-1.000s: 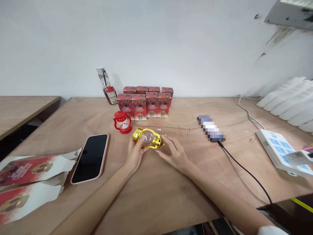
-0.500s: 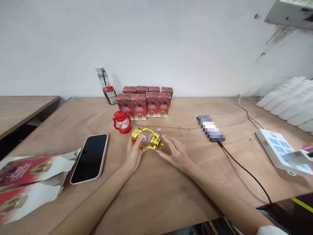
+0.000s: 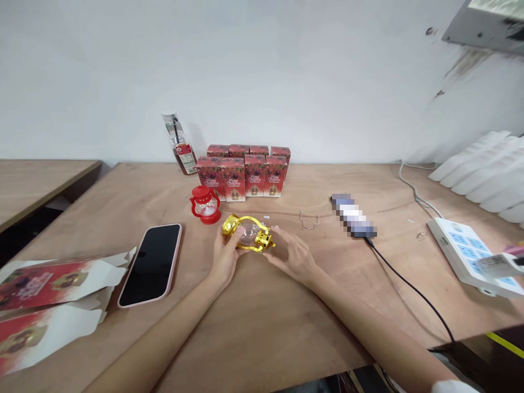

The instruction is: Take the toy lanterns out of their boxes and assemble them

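Note:
A small gold lantern [image 3: 263, 238] with a clear bulb-shaped globe [image 3: 248, 233] lies on its side above the table, its base to the left and its cap to the right. My left hand [image 3: 224, 257] is wrapped around the base and globe, thumb on top. At the cap end, my right hand [image 3: 295, 254] has its thumb and forefinger bent around either side of the lantern's top; whether a thin wire is between them is too small to tell. Behind the left hand stands a red lantern [image 3: 205, 205], upright. A bent wire handle [image 3: 310, 220] lies to the right.
Red printed boxes [image 3: 233, 179] stand in two rows near the wall, with a bottle [image 3: 183, 153] beside them. Flattened cartons [image 3: 49, 286] and a phone [image 3: 151, 266] lie left. On the right are a cabled phone [image 3: 352, 215], a power strip [image 3: 470, 254] and white foam pieces [image 3: 485, 172].
The view has shifted very slightly. Both hands stay at the gold lantern, and its cap has turned a little between them.

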Demonstrator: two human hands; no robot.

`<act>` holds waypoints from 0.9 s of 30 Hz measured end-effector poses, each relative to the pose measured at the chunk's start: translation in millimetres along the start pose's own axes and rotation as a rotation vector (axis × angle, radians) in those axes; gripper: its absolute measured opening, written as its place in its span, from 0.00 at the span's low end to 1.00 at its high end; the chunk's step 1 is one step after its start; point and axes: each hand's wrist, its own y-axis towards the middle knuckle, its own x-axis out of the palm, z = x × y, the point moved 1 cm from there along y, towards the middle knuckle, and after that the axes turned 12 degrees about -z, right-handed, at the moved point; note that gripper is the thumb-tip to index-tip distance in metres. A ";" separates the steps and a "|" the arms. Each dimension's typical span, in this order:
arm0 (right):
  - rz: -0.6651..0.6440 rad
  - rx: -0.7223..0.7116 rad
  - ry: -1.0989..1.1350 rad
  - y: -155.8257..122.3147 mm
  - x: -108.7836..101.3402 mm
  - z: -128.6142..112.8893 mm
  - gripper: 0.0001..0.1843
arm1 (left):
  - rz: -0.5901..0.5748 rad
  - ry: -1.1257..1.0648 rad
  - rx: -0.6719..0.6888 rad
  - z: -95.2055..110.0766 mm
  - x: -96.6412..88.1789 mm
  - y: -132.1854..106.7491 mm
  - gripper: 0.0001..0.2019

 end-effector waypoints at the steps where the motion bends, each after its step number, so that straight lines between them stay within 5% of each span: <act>1: -0.003 -0.001 -0.004 0.4 -0.7 -0.3 0.37 | 0.003 -0.006 -0.001 0.2 -0.1 0.1 0.22; 27: -0.004 -0.084 -0.086 5.9 -6.4 -0.9 0.34 | -0.019 -0.080 -0.028 3.3 1.4 0.2 0.20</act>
